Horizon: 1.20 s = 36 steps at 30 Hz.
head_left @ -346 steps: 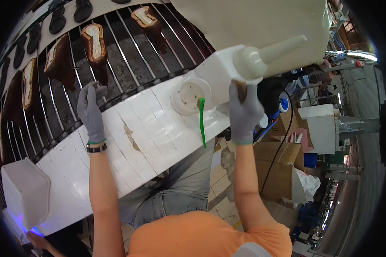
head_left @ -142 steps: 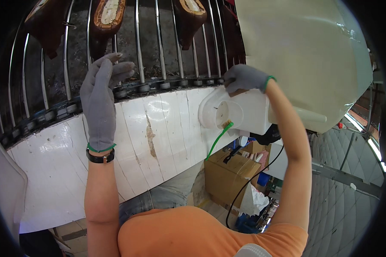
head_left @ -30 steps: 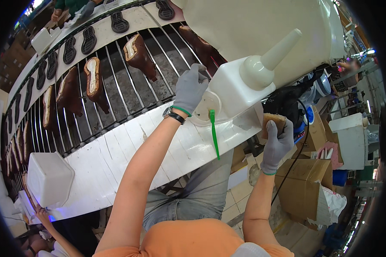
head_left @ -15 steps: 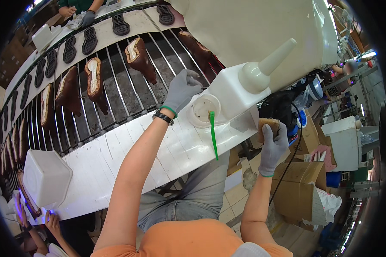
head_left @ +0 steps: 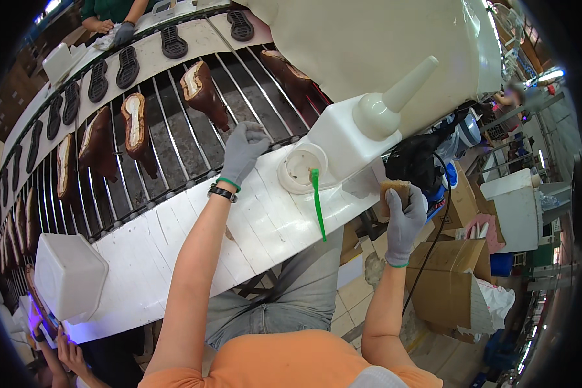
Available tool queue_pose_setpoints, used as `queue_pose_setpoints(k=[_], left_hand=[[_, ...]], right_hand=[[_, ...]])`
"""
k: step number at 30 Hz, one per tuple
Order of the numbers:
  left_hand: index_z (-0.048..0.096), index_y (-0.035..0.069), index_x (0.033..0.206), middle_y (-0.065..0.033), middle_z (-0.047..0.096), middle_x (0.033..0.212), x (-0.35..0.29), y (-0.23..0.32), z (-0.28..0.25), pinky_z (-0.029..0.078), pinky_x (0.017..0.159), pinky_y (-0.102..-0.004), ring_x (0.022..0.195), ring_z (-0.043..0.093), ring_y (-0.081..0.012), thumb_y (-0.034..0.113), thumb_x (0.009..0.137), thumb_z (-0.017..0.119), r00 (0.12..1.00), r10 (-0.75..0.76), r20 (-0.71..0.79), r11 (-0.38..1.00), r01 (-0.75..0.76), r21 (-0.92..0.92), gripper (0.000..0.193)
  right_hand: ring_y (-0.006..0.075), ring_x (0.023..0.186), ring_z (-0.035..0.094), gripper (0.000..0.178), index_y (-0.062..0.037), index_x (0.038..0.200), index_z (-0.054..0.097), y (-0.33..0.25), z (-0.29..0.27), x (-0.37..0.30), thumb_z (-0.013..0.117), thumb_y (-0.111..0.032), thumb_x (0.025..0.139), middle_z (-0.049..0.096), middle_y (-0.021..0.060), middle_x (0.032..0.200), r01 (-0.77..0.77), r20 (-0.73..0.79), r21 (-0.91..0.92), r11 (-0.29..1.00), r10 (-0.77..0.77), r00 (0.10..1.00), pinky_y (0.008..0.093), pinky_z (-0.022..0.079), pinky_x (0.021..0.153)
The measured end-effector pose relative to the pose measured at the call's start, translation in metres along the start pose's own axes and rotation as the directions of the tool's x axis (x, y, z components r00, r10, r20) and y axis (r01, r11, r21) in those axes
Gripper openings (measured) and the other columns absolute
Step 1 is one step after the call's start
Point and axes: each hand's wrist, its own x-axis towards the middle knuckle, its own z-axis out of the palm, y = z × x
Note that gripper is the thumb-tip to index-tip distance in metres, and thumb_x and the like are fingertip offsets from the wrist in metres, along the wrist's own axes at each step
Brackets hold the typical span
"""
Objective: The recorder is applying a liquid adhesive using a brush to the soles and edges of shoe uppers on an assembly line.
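Note:
My left hand (head_left: 242, 154), in a grey glove, is over the near rail of the roller conveyor (head_left: 174, 123). Its fingers are loosely bent and apart, with nothing seen in them. Close to its fingertips is the narrow end of a brown shoe upper (head_left: 207, 97), its pale underside facing up. Off the table's right end, my gloved right hand (head_left: 405, 223) grips a small tan block (head_left: 388, 194) with a rough face. Between the hands stand a white bottle (head_left: 343, 132) with a cone nozzle and a round white cup (head_left: 291, 178). A green-handled brush (head_left: 318, 207) leans out of the cup.
More brown uppers (head_left: 136, 129) lie on the rollers. Black soles (head_left: 128, 66) line the white strip beyond. A white container (head_left: 70, 275) stands on the table's left end. Cardboard boxes (head_left: 443, 284) sit at right. Co-workers' hands (head_left: 124, 32) show far left and at lower left.
My left hand has moved left and a little toward me, nearer the upper's narrow end. The right hand still grips the block, shifted slightly left. A co-worker's hands at lower left have moved.

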Motion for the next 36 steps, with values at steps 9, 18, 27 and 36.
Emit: queue_pose_setpoints(k=[9,18,27,36], left_hand=[[0.071,0.003,0.1,-0.0078,0.07,0.083,0.007,0.027,-0.007,0.051,0.071,-0.0265,0.075,0.065,-0.0111,0.027,0.088,0.07,0.955,0.16,0.249,0.928,-0.232,0.291,0.027],[0.073,0.001,0.094,-0.0057,0.072,0.081,0.029,0.041,0.08,0.049,0.065,-0.0264,0.068,0.063,-0.0107,0.025,0.079,0.079,0.976,-0.026,0.218,0.972,-0.027,0.234,0.029],[0.074,0.001,0.09,-0.0031,0.071,0.079,0.023,0.04,0.09,0.048,0.064,-0.023,0.067,0.059,-0.0062,0.014,0.081,0.076,0.982,0.039,0.186,0.99,-0.063,0.125,0.016],[0.067,-0.001,0.096,-0.0011,0.067,0.087,0.033,0.022,0.085,0.047,0.072,-0.0214,0.078,0.058,-0.0054,0.011,0.088,0.069,0.945,0.066,0.32,0.997,-0.051,-0.056,0.014]], right_hand=[[0.0071,0.078,0.057,0.018,0.0019,0.101,0.064,0.016,0.007,-0.005,0.071,-0.008,0.087,0.066,0.0028,0.086,-0.093,0.042,0.062,0.994,0.09,0.995,0.0232,0.048,0.072],[0.008,0.074,0.059,0.019,0.0024,0.1,0.064,0.028,0.008,-0.009,0.071,-0.008,0.087,0.068,0.0043,0.083,-0.09,0.04,0.055,0.994,0.088,0.995,0.0242,0.048,0.068],[0.0076,0.072,0.058,0.022,0.0029,0.1,0.063,0.053,0.013,-0.023,0.073,-0.009,0.085,0.067,0.0052,0.081,-0.239,0.083,0.088,0.967,0.232,0.969,0.0245,0.048,0.067],[0.0085,0.075,0.058,0.023,0.0012,0.097,0.063,0.09,0.062,-0.051,0.072,-0.018,0.087,0.066,0.0068,0.081,-0.451,0.067,0.129,0.883,0.446,0.893,0.0262,0.049,0.07]])
